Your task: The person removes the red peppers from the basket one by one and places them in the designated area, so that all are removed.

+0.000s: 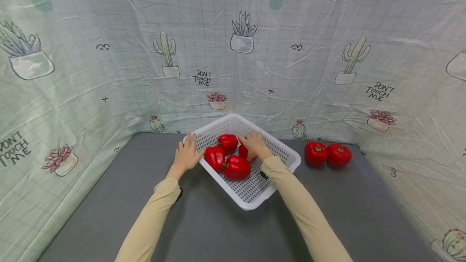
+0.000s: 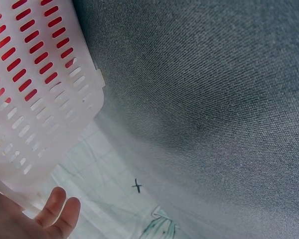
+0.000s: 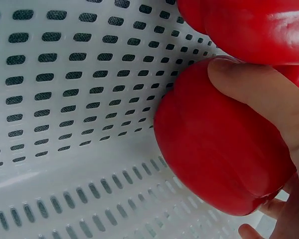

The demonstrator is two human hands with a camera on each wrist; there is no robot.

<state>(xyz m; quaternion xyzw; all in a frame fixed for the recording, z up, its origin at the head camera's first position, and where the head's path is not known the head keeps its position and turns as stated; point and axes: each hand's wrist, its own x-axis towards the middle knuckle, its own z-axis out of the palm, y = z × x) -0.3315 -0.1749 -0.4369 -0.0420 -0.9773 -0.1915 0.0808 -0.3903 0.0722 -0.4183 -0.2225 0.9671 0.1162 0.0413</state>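
My right hand (image 1: 255,145) reaches into a white plastic basket (image 1: 222,187) and grips a red bell pepper (image 3: 219,134). The thumb lies across the pepper's side, with fingertips showing at its far end; the head view mostly hides this pepper behind the hand. Three more red bell peppers lie in the basket: one at the back (image 1: 228,142), one at the left (image 1: 214,157) and one at the front (image 1: 238,169). At the basket's left corner, my left hand (image 1: 185,157) is by the rim with fingers extended. Its fingertips (image 2: 67,216) show outside the basket wall.
Two red bell peppers, a left one (image 1: 316,154) and a right one (image 1: 338,155), stand side by side to the right of the basket. Dark grey cloth (image 1: 214,229) covers the table. A cactus-print curtain (image 1: 255,72) rises behind and along both sides.
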